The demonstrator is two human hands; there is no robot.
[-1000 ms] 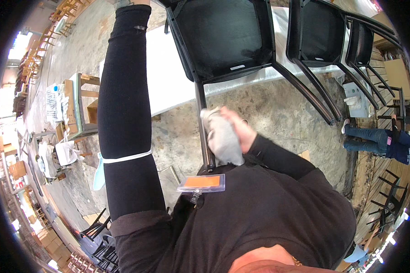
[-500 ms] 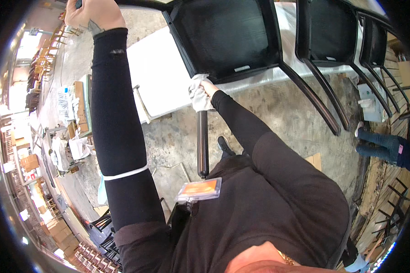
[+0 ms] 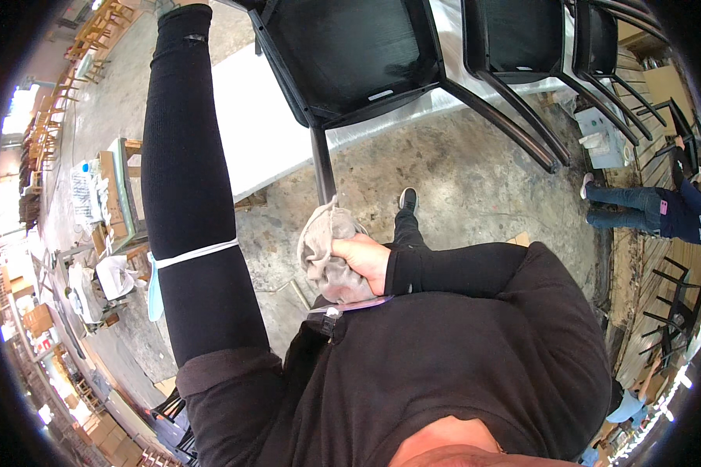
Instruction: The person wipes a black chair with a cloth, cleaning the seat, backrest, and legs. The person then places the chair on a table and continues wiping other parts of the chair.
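A black chair [image 3: 350, 58] lies on the white-covered table, its legs sticking out toward me. My right hand [image 3: 364, 261] is closed on a greyish-white rag [image 3: 325, 249]. The rag is wrapped around one black chair leg [image 3: 322, 162], close to its end and just in front of my chest. The tip of that leg is hidden by the rag. My left arm [image 3: 188, 148], in a black sleeve with a white band, reaches forward past the chair's left side. Its hand is beyond the top edge of the picture.
More black chairs [image 3: 514, 39] lie in a row to the right on the white-covered table [image 3: 249, 117]. A person [image 3: 646, 210] in jeans stands at the far right beside a white box [image 3: 606, 140]. A workbench [image 3: 125, 187] with wrapped items stands at the left.
My right hand has slid the rag down the chair leg from the seat corner toward my chest. My left hand has passed out of the picture at the top.
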